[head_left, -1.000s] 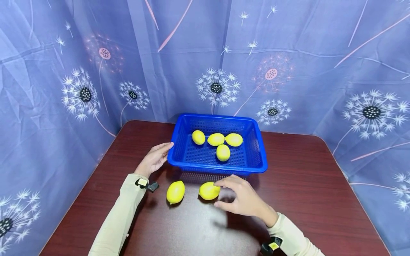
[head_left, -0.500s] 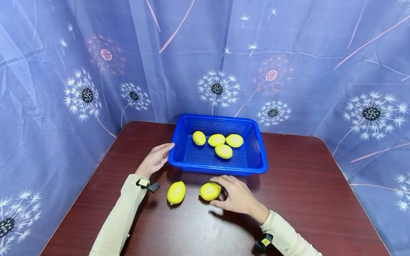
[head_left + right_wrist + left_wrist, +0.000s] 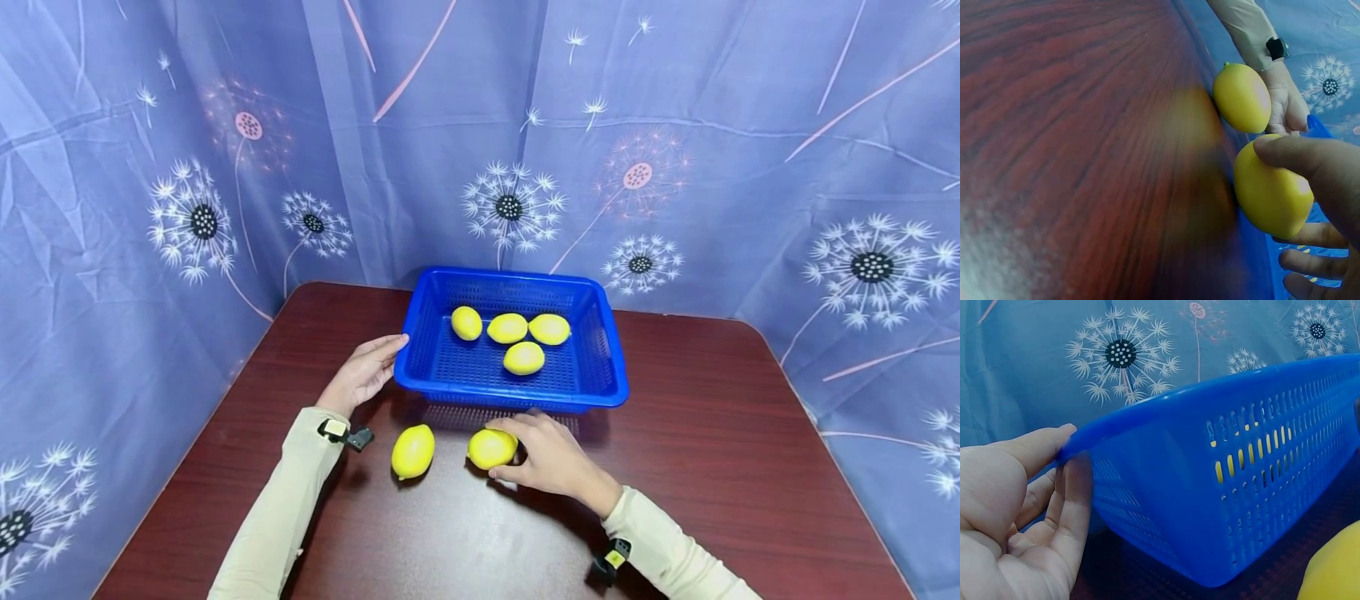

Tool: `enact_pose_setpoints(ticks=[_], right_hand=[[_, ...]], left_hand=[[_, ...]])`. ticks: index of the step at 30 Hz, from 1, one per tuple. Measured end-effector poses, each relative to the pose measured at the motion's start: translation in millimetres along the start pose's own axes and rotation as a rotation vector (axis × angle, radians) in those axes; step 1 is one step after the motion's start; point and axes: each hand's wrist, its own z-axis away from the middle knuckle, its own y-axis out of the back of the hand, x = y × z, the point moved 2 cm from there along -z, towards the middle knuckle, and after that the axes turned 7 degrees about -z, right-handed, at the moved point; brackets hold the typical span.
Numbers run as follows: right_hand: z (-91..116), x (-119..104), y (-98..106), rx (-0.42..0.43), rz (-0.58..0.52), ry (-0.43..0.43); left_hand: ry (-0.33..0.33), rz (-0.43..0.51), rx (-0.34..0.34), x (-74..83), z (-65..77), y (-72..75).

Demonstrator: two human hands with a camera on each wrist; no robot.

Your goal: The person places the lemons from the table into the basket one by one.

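My left hand (image 3: 363, 377) pinches the left rim of a blue plastic basket (image 3: 510, 389), thumb over the edge and fingers beneath it, as the left wrist view shows. In front of the basket my right hand (image 3: 551, 454) grips a yellow lemon (image 3: 491, 449) that is down at the tabletop. The right wrist view has the thumb on one side of this lemon (image 3: 1272, 190) and fingers at the opposite side. Another lemon (image 3: 412, 452) lies to its left on the table. Inside the basket are several more lemons (image 3: 523, 358), three in a back row and one nearer the front.
The dark red-brown wooden table (image 3: 712, 433) has rounded back corners. Behind and to the left hangs a blue curtain (image 3: 420, 167) with dandelion prints, close to the basket's back side. Each sleeve carries a small black wrist camera (image 3: 345, 433).
My right hand has moved left, its thumb and fingers closing around the nearer lemon. The front lemon in the basket has rolled and now lies sideways. My left hand stays at the rim.
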Motion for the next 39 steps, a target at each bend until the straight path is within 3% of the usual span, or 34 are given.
enact_pose_setpoints(ticks=[14, 19, 33, 39], right_hand=[[5, -3, 4, 0.057, -0.036, -0.001], [7, -7, 11, 0.034, -0.067, -0.023], [10, -24, 47, 0.015, -0.103, 0.068], [12, -33, 65, -0.016, -0.142, 0.073]], left_hand=[[0.003, -0.008, 0.004, 0.3, 1.7, -1.4], [-0.006, -0.013, -0.003, 1.3, 1.4, -1.8], [0.003, -0.019, 0.033, 2.2, 0.9, -0.8], [0.000, -0.019, 0.017, 1.4, 0.8, -1.0]])
